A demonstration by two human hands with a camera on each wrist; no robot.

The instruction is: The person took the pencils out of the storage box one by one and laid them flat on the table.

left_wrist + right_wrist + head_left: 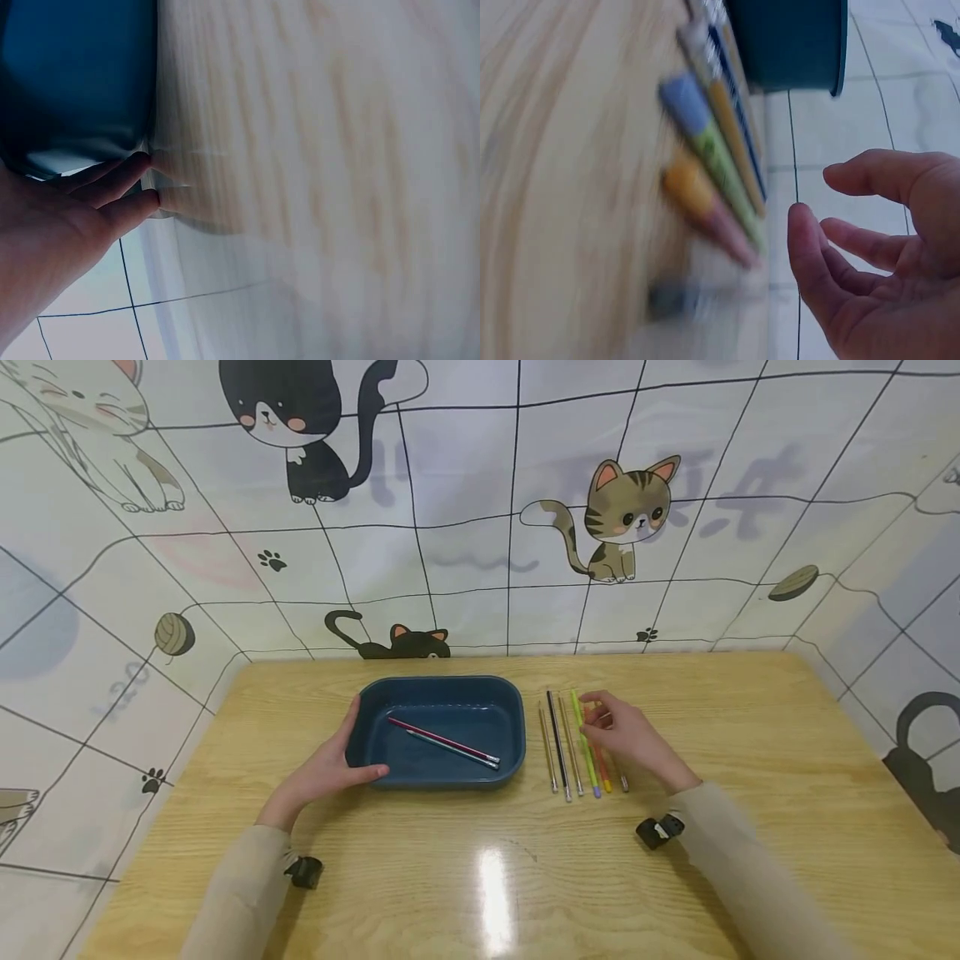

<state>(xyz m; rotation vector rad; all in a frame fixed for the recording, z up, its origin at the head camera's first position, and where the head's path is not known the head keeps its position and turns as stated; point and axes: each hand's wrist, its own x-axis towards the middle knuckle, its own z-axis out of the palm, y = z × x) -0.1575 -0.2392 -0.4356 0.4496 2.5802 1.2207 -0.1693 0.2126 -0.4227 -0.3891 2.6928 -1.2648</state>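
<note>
A deep blue rectangular dish [450, 687] stands on the table with a red pencil [442, 739] and a teal pencil [450, 748] lying inside. My left hand [322, 770] holds its left end, thumb over the front corner rim and fingers along the outer wall; in the left wrist view the fingertips [141, 160] reach down by the dish's base. Right of the dish several pencils lie in a row, among them a lime green one [587, 752] and an orange one [602, 770]. Above these hovers my right hand [622, 727], fingers bent, thumb and forefinger apart with nothing between them.
Also in the row are a dark blue pencil [558, 743], gold ones and a pencil with a dark end [623, 782], partly hidden under the right hand. A cat-patterned sheet [465, 560] stands behind the wooden table [420, 868] and along its sides.
</note>
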